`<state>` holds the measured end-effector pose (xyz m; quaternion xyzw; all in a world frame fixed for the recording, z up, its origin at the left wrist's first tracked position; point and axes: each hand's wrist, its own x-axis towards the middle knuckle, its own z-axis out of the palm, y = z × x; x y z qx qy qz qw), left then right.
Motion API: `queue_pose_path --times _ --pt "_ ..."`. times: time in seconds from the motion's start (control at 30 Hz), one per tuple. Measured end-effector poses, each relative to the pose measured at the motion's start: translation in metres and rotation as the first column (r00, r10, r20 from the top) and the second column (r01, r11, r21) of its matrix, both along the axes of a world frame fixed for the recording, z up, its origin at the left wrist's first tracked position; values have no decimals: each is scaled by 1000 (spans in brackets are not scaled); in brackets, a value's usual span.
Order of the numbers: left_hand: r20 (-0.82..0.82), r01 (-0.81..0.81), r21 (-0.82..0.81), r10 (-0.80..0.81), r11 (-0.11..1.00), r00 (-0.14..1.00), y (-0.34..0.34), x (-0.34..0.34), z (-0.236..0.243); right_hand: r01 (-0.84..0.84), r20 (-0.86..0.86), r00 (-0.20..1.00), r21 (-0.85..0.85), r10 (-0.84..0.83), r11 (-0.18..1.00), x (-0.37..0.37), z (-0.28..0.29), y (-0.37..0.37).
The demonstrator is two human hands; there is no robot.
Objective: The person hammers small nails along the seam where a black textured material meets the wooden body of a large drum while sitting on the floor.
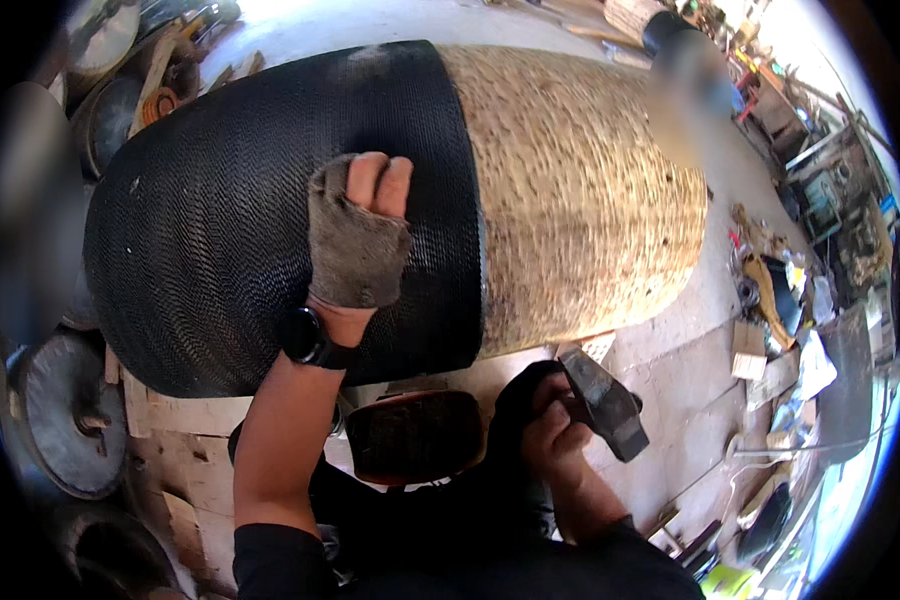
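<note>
A large barrel-shaped body [580,190] lies on its side in front of me, its right part tan and pitted all over. Dark, finely ridged covering [210,230] wraps its left part and ends in a straight edge near the middle. My left hand [362,230], in a worn grey glove with bare fingertips, rests on this covering close to that edge. Its fingers are curled, and whatever they hold is hidden. Lower right, beside the barrel, my right hand [558,425] is closed round a hammer [605,402] with a heavy dark metal head; the handle is mostly hidden.
Between my legs, below the barrel, is a dark seat-like piece [415,437]. Round metal discs [70,415] and wheels crowd the left side. Tools, a small cardboard box [749,350] and plastic bags [815,365] litter the right floor. Another barrel-like piece [633,15] stands far right.
</note>
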<state>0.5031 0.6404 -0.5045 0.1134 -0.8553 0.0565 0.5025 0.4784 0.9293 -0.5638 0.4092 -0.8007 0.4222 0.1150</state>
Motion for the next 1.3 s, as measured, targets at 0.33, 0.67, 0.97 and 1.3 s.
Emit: queue_pose_path --times 0.33,0.67,0.97,1.3 --pt "-16 -63 -38 63 997 998 -5 -11 -3 171 425 892 -2 -154 985 20 -42 27" --pt "-90 175 23 -172 984 981 85 18 -27 133 532 838 14 -121 991 43 -39 64" --pt "27 288 403 -325 869 945 154 33 -97 90 470 876 60 -108 994 28 -44 68" --pt "95 220 604 -343 766 934 158 36 -71 15 382 924 -5 -12 1000 18 -43 58"
